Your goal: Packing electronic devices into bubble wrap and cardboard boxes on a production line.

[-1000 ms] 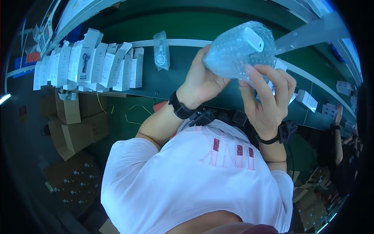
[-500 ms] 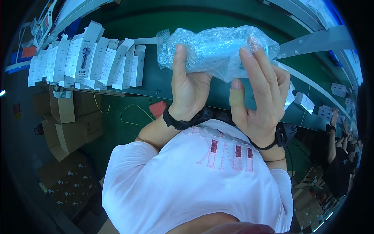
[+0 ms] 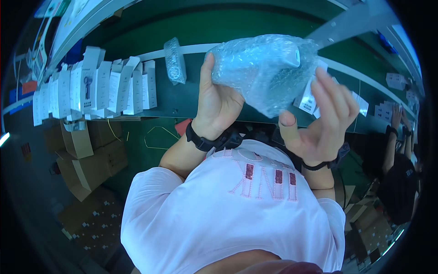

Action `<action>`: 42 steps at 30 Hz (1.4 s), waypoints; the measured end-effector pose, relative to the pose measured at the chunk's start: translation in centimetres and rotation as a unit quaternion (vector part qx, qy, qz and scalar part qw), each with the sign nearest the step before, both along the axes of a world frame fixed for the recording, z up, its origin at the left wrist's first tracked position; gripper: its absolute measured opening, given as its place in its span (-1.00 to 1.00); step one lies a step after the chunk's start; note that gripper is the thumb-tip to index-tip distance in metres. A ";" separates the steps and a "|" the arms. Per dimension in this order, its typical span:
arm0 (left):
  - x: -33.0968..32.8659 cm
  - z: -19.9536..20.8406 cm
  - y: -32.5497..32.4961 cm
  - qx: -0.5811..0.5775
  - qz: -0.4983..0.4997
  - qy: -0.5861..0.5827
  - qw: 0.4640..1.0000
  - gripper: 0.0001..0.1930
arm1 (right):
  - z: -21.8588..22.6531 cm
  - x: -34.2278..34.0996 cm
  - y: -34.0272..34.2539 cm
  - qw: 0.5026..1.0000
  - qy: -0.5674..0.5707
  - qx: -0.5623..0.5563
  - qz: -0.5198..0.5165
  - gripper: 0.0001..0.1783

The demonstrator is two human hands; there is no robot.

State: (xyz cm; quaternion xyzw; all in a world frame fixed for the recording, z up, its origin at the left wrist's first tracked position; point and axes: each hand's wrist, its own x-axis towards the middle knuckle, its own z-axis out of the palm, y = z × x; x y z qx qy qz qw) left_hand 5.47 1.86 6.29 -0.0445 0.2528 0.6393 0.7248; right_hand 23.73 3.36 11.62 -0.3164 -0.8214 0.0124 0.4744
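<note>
Above the bench's near edge, a bubble-wrap bag (image 3: 269,77) with a pale, smooth, rounded device inside is held in my left hand (image 3: 221,105). The thumb rests up along its left end while the other fingers are behind or under it, partly hidden. The bag's loose lower part flares downward to a corner. Just right of the bag, my right hand (image 3: 324,118) has its fingers apart, slightly blurred, and grips nothing. Left of the bag, another small bubble-wrapped piece (image 3: 175,61) lies on the green bench (image 3: 191,68).
A row of upright white boxes (image 3: 109,89) lines the bench's left side. More white boxes (image 3: 306,98) lie behind and beyond my right hand. Brown cartons (image 3: 82,164) stand on the floor at lower left. A co-worker (image 3: 399,182) is at the far right, hands on the bench.
My right hand has come off the bag and moved right and down, its fingers spreading. The bag has turned, its loose part now hanging lower. The other wrapped piece now shows apart from it.
</note>
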 end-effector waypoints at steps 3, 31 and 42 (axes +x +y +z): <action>2.4 -0.5 0.8 -0.002 -0.048 -0.013 0.999 -0.42 | 0.6 2.7 2.0 0.993 -0.093 -0.035 -0.065 -0.39; 22.4 -6.0 2.8 -0.082 -0.167 -0.351 0.918 -0.49 | -10.5 19.4 4.9 0.966 0.208 -0.131 0.075 -0.28; 22.3 -5.1 3.6 -0.044 -0.203 -0.129 0.970 -0.41 | -3.9 19.0 6.7 0.713 0.383 -0.572 0.136 -0.54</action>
